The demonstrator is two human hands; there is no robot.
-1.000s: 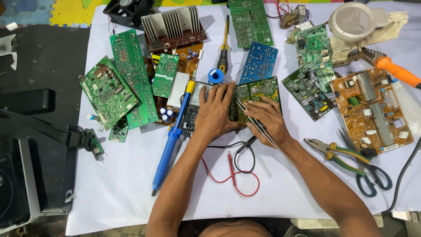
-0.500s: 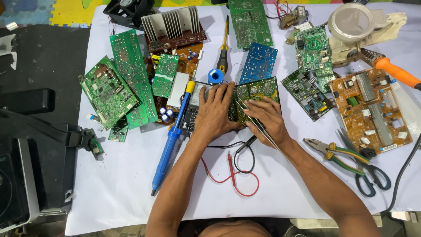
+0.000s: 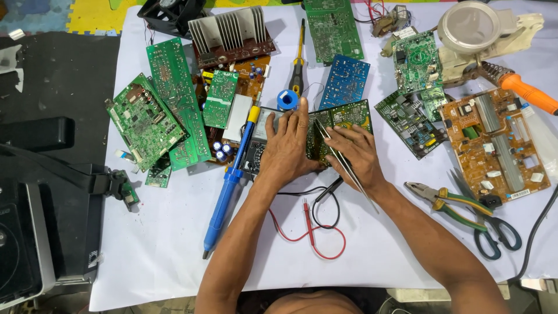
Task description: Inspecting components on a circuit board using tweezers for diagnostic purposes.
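My left hand (image 3: 289, 145) lies flat, fingers together, over the left part of a green circuit board (image 3: 347, 119) at the middle of the table, pressing it down. My right hand (image 3: 359, 157) holds metal tweezers (image 3: 337, 154) whose tips point up-left onto the board. A multimeter (image 3: 258, 136) sits partly under my left hand, with its red and black probe leads (image 3: 311, 224) looped on the white sheet below. A blue desoldering pump (image 3: 229, 186) lies just left of my left forearm.
Several circuit boards (image 3: 174, 104) lie around, with a finned heat sink (image 3: 228, 29), a blue board (image 3: 346, 80), a brown board (image 3: 494, 142), a screwdriver (image 3: 298, 70), a blue solder spool (image 3: 287, 100), pliers (image 3: 447, 200), scissors (image 3: 488, 232), an orange-handled soldering iron (image 3: 523, 90) and a magnifier lamp (image 3: 471, 26).
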